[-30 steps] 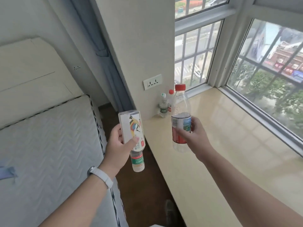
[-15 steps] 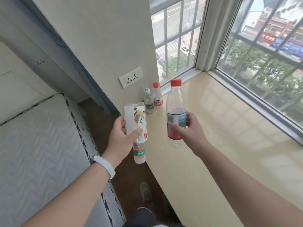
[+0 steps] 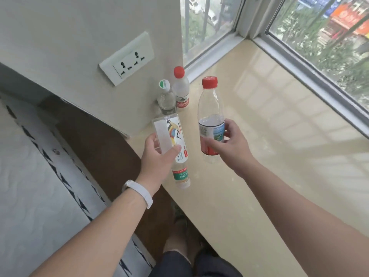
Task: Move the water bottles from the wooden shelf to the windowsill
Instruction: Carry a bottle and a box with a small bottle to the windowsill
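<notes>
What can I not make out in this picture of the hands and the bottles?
Head view, the only one:
1. One end of the small bottle in the left hand: hidden behind the box and the hand.
2. Label text on the big bottle in the right hand: blurred, partly covered by the hand.
3. The wooden shelf: outside the frame.

Hands and box hiding parts of the held bottles

The left hand and the clear box it is gripping are covering the upper part of the small green-labelled bottle held with it (the cap is staying out of sight); the right hand is masking part of the red-capped bottle label it is gripping; label print is reading too small; both forearms are running off the bottom edge
</notes>
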{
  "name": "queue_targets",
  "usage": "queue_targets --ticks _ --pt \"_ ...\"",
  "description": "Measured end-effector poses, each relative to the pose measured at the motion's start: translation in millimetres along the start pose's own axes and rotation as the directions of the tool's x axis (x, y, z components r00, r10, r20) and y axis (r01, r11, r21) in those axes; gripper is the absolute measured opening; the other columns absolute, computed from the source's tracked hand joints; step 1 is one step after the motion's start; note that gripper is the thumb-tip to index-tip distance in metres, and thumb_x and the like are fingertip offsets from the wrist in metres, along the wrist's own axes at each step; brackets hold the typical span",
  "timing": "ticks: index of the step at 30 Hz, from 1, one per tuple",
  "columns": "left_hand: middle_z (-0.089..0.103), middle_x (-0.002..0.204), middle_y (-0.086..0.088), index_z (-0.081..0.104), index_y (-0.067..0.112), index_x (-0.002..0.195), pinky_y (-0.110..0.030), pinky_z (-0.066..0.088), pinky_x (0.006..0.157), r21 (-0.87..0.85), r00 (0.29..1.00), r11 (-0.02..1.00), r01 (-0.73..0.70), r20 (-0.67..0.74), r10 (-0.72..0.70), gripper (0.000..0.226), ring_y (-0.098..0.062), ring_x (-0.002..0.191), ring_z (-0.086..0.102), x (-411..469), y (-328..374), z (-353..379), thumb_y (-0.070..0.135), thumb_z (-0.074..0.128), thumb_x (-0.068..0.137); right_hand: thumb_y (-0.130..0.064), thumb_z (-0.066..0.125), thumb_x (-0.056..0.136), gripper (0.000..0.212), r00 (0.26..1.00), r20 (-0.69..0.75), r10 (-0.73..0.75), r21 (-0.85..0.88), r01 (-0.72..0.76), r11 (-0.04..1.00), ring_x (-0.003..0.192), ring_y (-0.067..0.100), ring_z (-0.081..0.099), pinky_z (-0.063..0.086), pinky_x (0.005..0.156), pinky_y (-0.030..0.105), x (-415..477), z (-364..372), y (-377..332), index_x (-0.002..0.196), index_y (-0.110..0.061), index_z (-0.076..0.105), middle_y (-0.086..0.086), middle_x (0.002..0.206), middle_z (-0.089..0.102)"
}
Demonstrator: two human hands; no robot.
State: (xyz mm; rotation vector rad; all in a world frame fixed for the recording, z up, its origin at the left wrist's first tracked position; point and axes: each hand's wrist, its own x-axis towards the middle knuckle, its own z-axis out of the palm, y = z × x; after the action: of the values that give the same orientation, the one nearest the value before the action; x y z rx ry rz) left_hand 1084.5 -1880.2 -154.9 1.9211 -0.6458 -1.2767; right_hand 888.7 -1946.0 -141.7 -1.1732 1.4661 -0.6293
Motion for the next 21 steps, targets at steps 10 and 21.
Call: queue_targets --ticks 10,21 --pt "0.067 0.115 0.012 0.049 0.029 0.126 -0.040 0.056 0.095 0.010 0.994 0.994 0.113 -0.002 -0.113 0.056 -0.006 0.106 0.066 89.2 -41.8 27.3 0.031 0.082 0.080 -0.026 0.082 0.076 0.050 0.995 -0.095 -0.004 -0.059 -0.002 0.998 0.096 -0.010 0.060 0.057 0.082 0.028 96.8 36.0 34.5 0.116 -0.032 0.054 -0.021 0.103 0.064" --pt "0.070 0.109 0.014 0.049 0.030 0.116 -0.039 0.056 0.095 -0.056 0.985 0.983 0.173 -0.004 -0.174 0.053 0.004 0.093 0.068 126.2 -65.6 65.5 0.031 0.085 0.077 -0.028 0.083 0.077 0.055 0.992 -0.096 -0.077 -0.101 0.067 0.993 0.092 -0.017 0.056 0.051 0.080 0.014 154.1 61.3 54.4 0.118 -0.028 0.047 -0.023 0.106 0.058"
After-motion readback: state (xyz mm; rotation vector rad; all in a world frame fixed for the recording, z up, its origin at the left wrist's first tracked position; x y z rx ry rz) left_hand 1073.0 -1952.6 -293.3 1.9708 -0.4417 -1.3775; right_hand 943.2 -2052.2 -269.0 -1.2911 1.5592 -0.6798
